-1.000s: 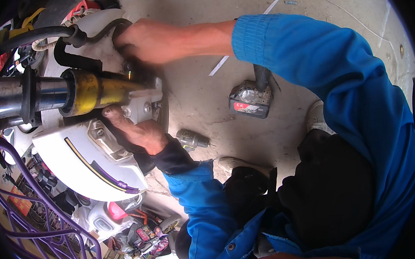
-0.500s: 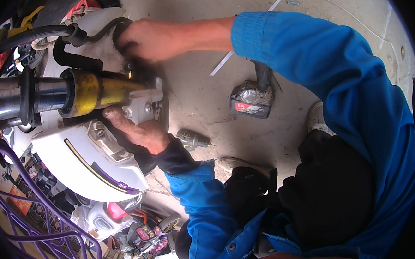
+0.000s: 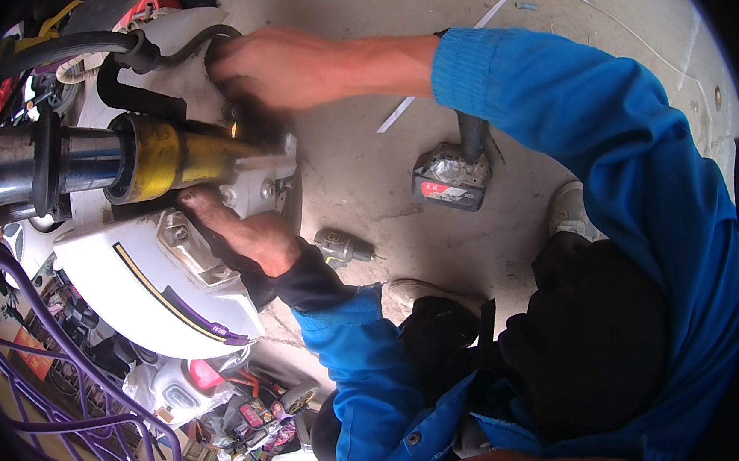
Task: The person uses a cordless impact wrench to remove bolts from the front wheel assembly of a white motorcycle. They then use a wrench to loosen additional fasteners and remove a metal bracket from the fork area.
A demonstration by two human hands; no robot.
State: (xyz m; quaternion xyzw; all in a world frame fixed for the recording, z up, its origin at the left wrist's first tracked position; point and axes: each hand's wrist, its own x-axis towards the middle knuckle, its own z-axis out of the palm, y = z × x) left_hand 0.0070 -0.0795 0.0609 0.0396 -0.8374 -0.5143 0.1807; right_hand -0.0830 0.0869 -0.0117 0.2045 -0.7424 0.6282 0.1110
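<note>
A yellow fork leg [image 3: 163, 159] with a shiny metal tube lies across the left of the head view, beside a white mudguard [image 3: 146, 289]. My right hand [image 3: 285, 69], smeared by motion, is closed round a dark part by the end of a black hose [image 3: 194, 47], above the fork leg. What that part is cannot be made out under the fingers. My left hand [image 3: 246, 235] is bent in between the fork leg and the mudguard, its thumb against the fork leg's lower side. The other fingers are hidden, as is whatever they grip. Near it a bolt [image 3: 268, 189] shows on the light metal bracket.
On the concrete floor lie a cordless tool with a battery pack [image 3: 448, 186] and a small drill [image 3: 342, 245]. A white strap [image 3: 594, 5] curls across the floor. Purple metal frame bars [image 3: 68, 337] rise at lower left, with a white scooter [image 3: 179, 389] and assorted clutter beyond.
My right hand and sleeve have shifted slightly to the right, still closed on the dark part. My left thumb has slid slightly left along the fork leg. The tools on the floor lie as before.
</note>
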